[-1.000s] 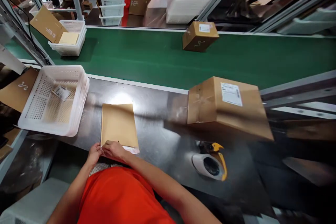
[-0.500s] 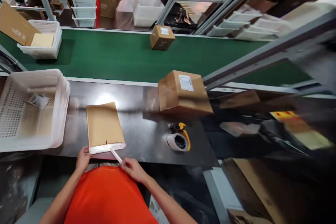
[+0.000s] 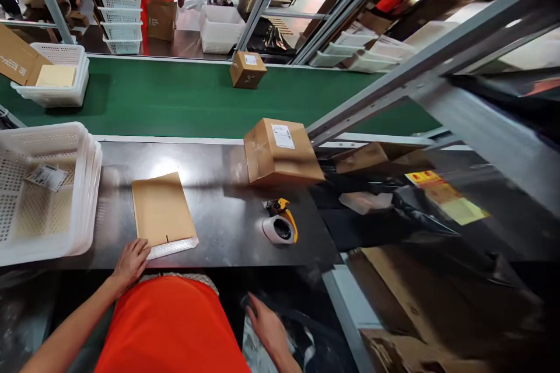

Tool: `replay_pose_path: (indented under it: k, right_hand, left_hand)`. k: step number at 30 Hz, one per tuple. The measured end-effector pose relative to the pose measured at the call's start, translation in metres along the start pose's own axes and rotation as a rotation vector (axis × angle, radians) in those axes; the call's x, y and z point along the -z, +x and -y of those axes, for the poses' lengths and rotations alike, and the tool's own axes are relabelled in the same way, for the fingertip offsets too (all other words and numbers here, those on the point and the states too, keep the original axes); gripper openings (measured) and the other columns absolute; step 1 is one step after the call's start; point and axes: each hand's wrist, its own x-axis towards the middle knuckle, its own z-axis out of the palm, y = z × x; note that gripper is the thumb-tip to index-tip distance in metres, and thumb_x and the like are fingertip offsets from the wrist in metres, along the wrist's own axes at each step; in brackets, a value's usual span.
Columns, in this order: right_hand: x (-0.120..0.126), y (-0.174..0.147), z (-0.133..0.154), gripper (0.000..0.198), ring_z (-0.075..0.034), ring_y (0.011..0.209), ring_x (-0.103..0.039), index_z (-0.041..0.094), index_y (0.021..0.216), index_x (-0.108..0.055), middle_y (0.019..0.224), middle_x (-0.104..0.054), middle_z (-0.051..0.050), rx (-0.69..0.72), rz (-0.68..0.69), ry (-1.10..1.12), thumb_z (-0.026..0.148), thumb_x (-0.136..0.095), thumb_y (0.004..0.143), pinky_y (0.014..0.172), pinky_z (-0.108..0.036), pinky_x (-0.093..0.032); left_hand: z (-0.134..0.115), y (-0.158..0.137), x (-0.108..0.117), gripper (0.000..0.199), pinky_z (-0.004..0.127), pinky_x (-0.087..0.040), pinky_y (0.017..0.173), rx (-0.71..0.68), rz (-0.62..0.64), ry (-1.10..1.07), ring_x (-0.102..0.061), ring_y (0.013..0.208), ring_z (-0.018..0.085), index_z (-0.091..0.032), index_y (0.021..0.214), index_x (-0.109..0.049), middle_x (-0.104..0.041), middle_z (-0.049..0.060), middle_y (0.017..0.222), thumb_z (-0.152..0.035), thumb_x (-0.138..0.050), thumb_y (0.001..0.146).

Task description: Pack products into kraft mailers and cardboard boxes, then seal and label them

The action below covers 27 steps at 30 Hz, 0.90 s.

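A tan padded envelope [image 3: 161, 210] lies flat on the metal table, its bubble-lined flap [image 3: 172, 247] towards me. My left hand [image 3: 133, 259] is closed on the envelope's near left corner, fingers over the edge of the flap. Below the table edge, my right hand [image 3: 269, 326] hangs over a dark space with its fingers apart; they are slightly blurred, and I see nothing held in them. A pale curled strip [image 3: 309, 345] shows to the right of that hand. Farther right on the table sits a tape dispenser [image 3: 280, 227] with a yellow handle and a white roll.
Nested white baskets [image 3: 83, 198] stand at the left, a labelled slip inside. A labelled carton [image 3: 280, 154] sits at the back right. Beyond runs a green conveyor [image 3: 170, 99] carrying a small box [image 3: 247, 70]. A metal frame post [image 3: 371, 99] slants across the right. A person in red stands beyond.
My right hand has moved from the envelope's flap, where it held a white strip, down and right below the table edge. My left hand has shifted up onto the corner. The view has turned right.
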Motion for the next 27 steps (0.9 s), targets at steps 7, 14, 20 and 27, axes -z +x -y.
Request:
replay_pose_path:
  k: [7,14,20,27]
  right_hand:
    - [0.001,0.188,0.131,0.067,-0.031,0.152,-0.047,0.024,0.156,-0.054,0.162,-0.055,-0.013,0.870,0.256,0.014,0.024,-0.067,0.090,0.125,-0.054,-0.039]
    - [-0.016,0.229,0.129,0.025,-0.025,0.135,-0.064,0.023,0.115,-0.078,0.143,-0.071,-0.011,0.924,0.358,0.180,0.028,-0.057,0.101,0.113,-0.044,-0.051]
    - [-0.033,0.221,0.137,0.030,-0.027,0.114,-0.070,0.021,0.096,-0.073,0.123,-0.077,-0.013,0.717,0.217,0.263,0.030,-0.046,0.105,0.103,-0.045,-0.054]
    - [-0.045,0.230,0.158,0.020,-0.025,0.089,-0.064,0.019,0.075,-0.067,0.090,-0.070,-0.010,0.465,0.090,0.221,0.025,-0.057,0.091,0.088,-0.037,-0.051]
  left_hand:
    - [-0.018,0.002,0.006,0.031,0.053,-0.055,0.107,0.086,0.008,0.078,-0.060,0.134,0.033,-0.024,0.107,-0.077,-0.069,0.013,0.143,-0.015,-0.050,0.095]
    - [-0.036,0.004,0.011,0.032,0.044,-0.054,0.100,0.302,-0.085,-0.097,-0.067,0.109,0.028,-0.024,0.101,-0.070,-0.076,0.011,0.113,-0.025,-0.039,0.105]
    - [-0.043,0.012,0.007,0.031,0.041,-0.051,0.096,0.536,-0.102,-0.143,-0.066,0.104,0.027,-0.022,0.095,-0.067,-0.074,0.010,0.103,-0.026,-0.038,0.105]
    - [-0.029,0.033,0.008,0.009,0.035,-0.051,0.084,0.802,-0.066,-0.066,-0.068,0.089,0.024,-0.020,0.097,-0.064,-0.071,0.007,0.092,-0.027,-0.058,0.098]
